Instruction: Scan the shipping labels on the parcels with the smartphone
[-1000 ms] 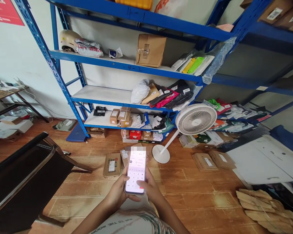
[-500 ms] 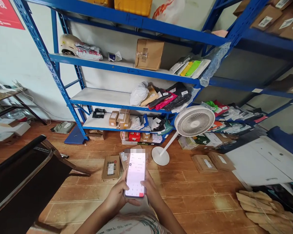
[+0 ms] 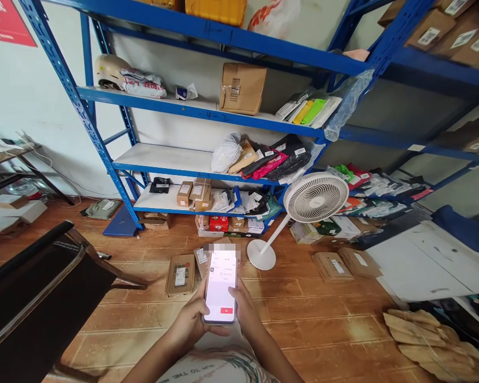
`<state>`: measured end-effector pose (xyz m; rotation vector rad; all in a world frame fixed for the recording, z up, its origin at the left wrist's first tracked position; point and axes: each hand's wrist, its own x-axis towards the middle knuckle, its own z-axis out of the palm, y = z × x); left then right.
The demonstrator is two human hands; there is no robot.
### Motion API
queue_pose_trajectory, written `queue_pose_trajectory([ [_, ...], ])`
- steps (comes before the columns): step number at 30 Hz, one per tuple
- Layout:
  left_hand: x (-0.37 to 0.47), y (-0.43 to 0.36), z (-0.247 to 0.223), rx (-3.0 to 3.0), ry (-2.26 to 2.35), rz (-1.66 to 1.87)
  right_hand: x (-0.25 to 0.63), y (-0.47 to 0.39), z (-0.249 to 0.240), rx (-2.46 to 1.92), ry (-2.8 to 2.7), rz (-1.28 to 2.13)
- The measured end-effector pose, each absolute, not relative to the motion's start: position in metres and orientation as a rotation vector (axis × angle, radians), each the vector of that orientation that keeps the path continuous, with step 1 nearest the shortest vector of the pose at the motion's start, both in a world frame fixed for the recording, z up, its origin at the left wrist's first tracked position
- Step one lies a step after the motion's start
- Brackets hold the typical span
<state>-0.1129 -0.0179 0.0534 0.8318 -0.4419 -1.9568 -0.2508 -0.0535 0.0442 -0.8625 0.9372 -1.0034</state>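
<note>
A smartphone [image 3: 220, 287] with a lit white screen and a small red button is held upright in front of me, low in the middle of the view. My left hand [image 3: 191, 322] wraps its left edge and bottom. My right hand [image 3: 244, 308] grips its right side, thumb near the screen's lower part. Under the phone, on the tiled floor, lie flat cardboard parcels [image 3: 180, 274].
Blue metal shelving [image 3: 199, 109] with parcels and bags fills the back. A white standing fan [image 3: 313, 199] stands on the floor to the right. A dark chair [image 3: 35, 298] is at the left, a white board [image 3: 427, 260] and stacked cardboard [image 3: 431, 338] at the right.
The keypad on the phone screen has gone; the screen now shows a mostly white page with a red button. The view has shifted slightly; both hands keep holding the phone.
</note>
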Motion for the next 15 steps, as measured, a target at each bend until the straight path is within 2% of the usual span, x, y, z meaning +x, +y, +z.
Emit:
queue_pose_trajectory([
  [11, -0.1154, -0.0173, 0.0530, 0.860, -0.417, -1.931, -0.2502, -0.0542, 0.0481, -0.909, 1.019, -0.997],
  [15, -0.1160, -0.0168, 0.0477, 0.849, -0.390, -1.937, -0.2526, -0.0514, 0.0424, -0.931, 0.896, -0.974],
])
